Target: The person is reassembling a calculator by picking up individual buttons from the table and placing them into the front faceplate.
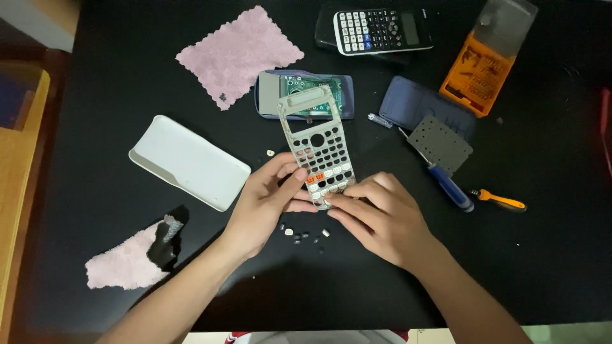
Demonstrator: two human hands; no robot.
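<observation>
— Where was the faceplate [317, 143] at that point?

— In my hands, lifted over the middle of the bench [95, 83], a little toward the near edge. My left hand [268, 200] gripped its lower left side, fingers curled under and thumb closed on the front by the orange keys. My right hand [379, 216] was at the bottom right corner, fingertips [338, 202] pinched together on the lowest key row; I couldn't tell whether they held a loose key or only pressed on the plate.

— How far along was it?

— By my reckoning, early to midway. Only the bottom rows had keys in them, some white, two orange. Most of the holes above were empty, the big round one too. A few small keys [299, 234] lay on the bench just under my hands, one more [270, 153] left of the plate.

— And the rest of the calculator?

— Open. The back shell [306, 95] with its green board lay behind the plate toward the far edge, the grey membrane [440, 143] off to the right on a dark cover [414, 102], the white slide cover [188, 162] to the left. So the keys, membrane, board and shell all remained to go together.

— Tools?

— Blue screwdriver [449, 186] and a small orange one [500, 200] right of my hands, untouched. The bit case [478, 73] sat near the far right corner, a whole calculator [382, 30] at the far edge, two pink cloths [239, 54] on the left.
</observation>
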